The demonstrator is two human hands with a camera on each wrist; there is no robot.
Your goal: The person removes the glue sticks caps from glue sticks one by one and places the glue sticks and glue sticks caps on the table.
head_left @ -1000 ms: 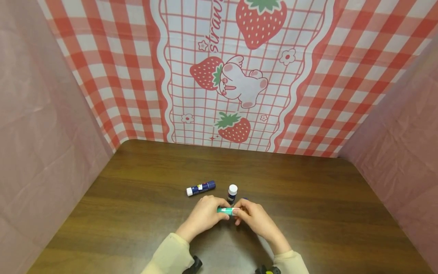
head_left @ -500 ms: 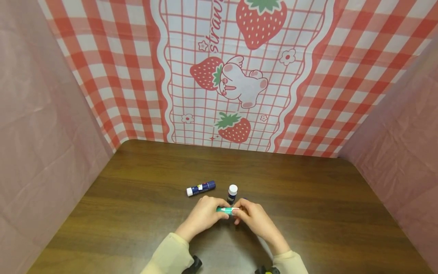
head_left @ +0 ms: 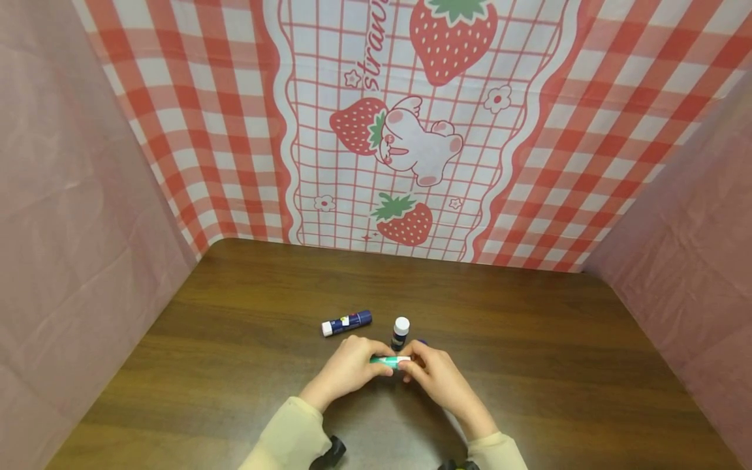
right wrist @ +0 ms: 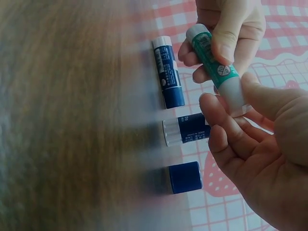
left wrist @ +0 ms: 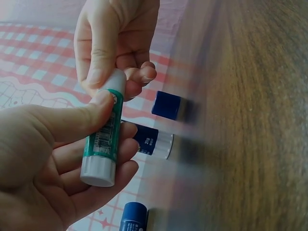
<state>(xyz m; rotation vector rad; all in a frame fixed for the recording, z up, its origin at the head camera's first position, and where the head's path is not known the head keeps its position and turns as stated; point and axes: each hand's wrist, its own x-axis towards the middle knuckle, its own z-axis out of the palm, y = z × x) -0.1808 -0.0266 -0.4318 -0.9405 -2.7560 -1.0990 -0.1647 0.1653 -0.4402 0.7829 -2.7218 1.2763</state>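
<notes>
Between both hands is a green glue stick (head_left: 384, 361), held low over the table and lying crosswise in the head view. My left hand (head_left: 351, 367) grips its green body, thumb on the label, with the ribbed white base (left wrist: 98, 171) towards the palm. The thumb and fingers of my right hand (head_left: 439, 377) pinch its whitish other end (right wrist: 233, 95). Just beyond the fingers, a blue glue stick (head_left: 400, 331) with a white top stands upright. Beside it is a loose blue cap (right wrist: 186, 177), mostly hidden by the right hand in the head view.
Another blue glue stick (head_left: 346, 323) lies on its side to the left, its white end pointing left. The brown wooden table (head_left: 499, 313) reaches back to a red-and-white strawberry cloth (head_left: 411, 215). Pink cloths (head_left: 70, 196) hang on both sides.
Both hands stay in nearly the same place on the green glue stick. It has edged very slightly left between the fingers, and the head view has shifted a little.
</notes>
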